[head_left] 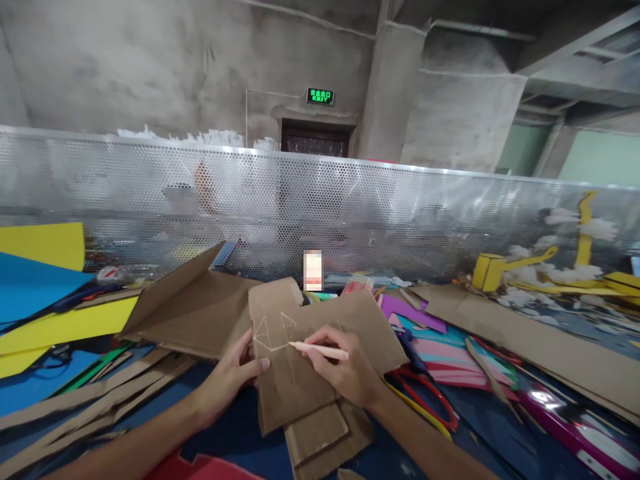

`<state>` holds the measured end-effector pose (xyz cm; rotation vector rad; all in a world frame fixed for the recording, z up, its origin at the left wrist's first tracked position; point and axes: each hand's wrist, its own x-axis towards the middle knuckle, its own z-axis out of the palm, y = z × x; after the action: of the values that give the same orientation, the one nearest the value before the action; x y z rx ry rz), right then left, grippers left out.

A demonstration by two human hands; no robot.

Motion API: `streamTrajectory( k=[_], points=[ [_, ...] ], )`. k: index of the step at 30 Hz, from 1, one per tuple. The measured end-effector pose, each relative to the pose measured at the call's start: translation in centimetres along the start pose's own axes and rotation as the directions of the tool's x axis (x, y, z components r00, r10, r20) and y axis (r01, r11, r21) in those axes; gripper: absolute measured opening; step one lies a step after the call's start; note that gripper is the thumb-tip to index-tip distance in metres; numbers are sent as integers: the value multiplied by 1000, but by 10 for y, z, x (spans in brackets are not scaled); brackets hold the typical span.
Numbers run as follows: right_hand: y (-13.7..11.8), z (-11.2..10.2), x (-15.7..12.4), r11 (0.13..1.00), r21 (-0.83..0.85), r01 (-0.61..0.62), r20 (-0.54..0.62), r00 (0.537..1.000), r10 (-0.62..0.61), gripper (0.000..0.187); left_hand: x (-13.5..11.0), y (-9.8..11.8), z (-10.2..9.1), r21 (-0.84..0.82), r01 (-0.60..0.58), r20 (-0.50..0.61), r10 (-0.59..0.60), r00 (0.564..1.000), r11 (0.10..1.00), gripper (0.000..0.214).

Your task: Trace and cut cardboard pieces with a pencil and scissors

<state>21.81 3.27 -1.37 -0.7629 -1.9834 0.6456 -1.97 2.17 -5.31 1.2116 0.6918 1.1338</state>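
A brown cardboard piece lies in front of me with white lines drawn on its upper left part. My right hand is closed round a pale pencil-like marker, whose tip touches the drawn shape. My left hand rests on the cardboard's left edge, thumb on top, fingers curled at the edge, pinning it down. More cardboard layers lie beneath.
A folded cardboard box flap lies at the left. Red-handled scissors and coloured paper sheets lie at the right. Yellow and blue sheets are at far left, cardboard strips in front. A perforated metal screen closes the back.
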Motion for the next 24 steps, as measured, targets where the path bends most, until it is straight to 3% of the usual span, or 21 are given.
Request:
streamTrajectory(
  k=[3,9,24],
  points=[
    [2,0,0,1000,-21,-1,-6,1000,1,10,0,1,1,1,-15,4,15,1000,1000,67],
    [11,3,0,998,-63,-30,-148,989,21,10,0,0,-1,2,-11,1,11,1000,1000,72],
    [11,4,2,997,-8,-71,-145,987,69,17,0,1,-1,21,-6,-4,6,1000,1000,74]
  ],
)
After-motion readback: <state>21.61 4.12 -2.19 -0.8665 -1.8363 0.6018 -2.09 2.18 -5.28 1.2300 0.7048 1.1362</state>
